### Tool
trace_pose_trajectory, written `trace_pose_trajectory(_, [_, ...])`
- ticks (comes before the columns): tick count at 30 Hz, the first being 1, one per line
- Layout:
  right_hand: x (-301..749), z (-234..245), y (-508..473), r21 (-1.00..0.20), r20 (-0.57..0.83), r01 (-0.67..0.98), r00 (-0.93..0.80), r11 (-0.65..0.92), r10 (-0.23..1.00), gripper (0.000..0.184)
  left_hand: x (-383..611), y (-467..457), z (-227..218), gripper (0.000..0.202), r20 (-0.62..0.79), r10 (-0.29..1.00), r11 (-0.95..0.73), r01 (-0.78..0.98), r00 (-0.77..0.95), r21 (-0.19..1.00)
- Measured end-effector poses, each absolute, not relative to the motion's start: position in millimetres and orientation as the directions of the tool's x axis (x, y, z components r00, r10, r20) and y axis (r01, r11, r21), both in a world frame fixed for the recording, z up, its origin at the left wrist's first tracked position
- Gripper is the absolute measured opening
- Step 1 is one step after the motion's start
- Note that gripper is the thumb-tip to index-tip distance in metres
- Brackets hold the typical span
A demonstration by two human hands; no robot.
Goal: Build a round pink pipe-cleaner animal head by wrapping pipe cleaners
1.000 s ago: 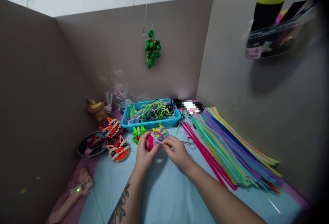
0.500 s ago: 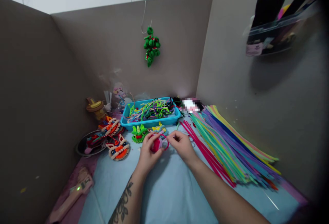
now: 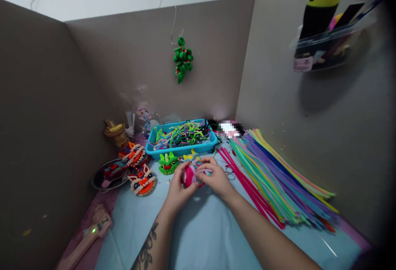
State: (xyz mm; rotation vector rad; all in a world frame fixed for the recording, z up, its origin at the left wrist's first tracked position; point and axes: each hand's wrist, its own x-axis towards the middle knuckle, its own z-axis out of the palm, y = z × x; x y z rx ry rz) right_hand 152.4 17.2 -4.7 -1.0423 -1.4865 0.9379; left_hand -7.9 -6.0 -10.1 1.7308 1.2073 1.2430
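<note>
My left hand is closed around a small pink fuzzy ball made of pipe cleaner, just above the light blue table cover. My right hand pinches a pink pipe cleaner strand against the ball's right side. Both hands meet at the ball. A green fuzzy creature figure sits just beyond my left hand, and a yellow and blue one lies behind the ball. Small scissors lie right of my right hand, partly hidden.
A blue tray holds tangled pipe cleaner scraps. Straight pipe cleaners fan out at right. Orange and white craft pieces and a dark dish sit at left. A pink glue gun lies near left. Grey cardboard walls surround; a green ornament hangs.
My right hand, which had pulled away to the right with a pink loop, has come back in against the ball. My left hand keeps hold of the ball.
</note>
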Motion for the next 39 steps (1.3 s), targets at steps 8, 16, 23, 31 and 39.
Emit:
trace_pose_trajectory(8, [157, -9, 23, -0.968, 0.235, 0.046, -0.170, 0.246, 0.957, 0.023, -7, -8, -12, 0.062, 0.437, 0.889, -0.456, 0.356, 0.138, 0.815])
trace_pose_trajectory(16, [156, -13, 25, -0.959, 0.280, -0.001, -0.194, 0.285, 0.940, 0.029, -8, -10, -5, 0.062, 0.478, 0.841, -0.541, 0.401, 0.253, 0.740])
trace_pose_trajectory(23, [151, -13, 19, -0.894, 0.406, 0.158, -0.110, 0.419, 0.907, 0.014, -8, -5, -19, 0.071, 0.498, 0.849, -0.518, 0.472, 0.177, 0.714])
trace_pose_trajectory(31, [148, -3, 9, -0.848, 0.470, 0.211, -0.125, 0.487, 0.874, 0.003, -8, -4, -17, 0.066, 0.416, 0.894, -0.444, 0.445, 0.164, 0.778])
trace_pose_trajectory(39, [151, -5, 15, -0.894, 0.373, 0.224, -0.109, 0.388, 0.922, 0.010, -10, -2, -19, 0.067, 0.462, 0.866, -0.487, 0.536, 0.192, 0.690])
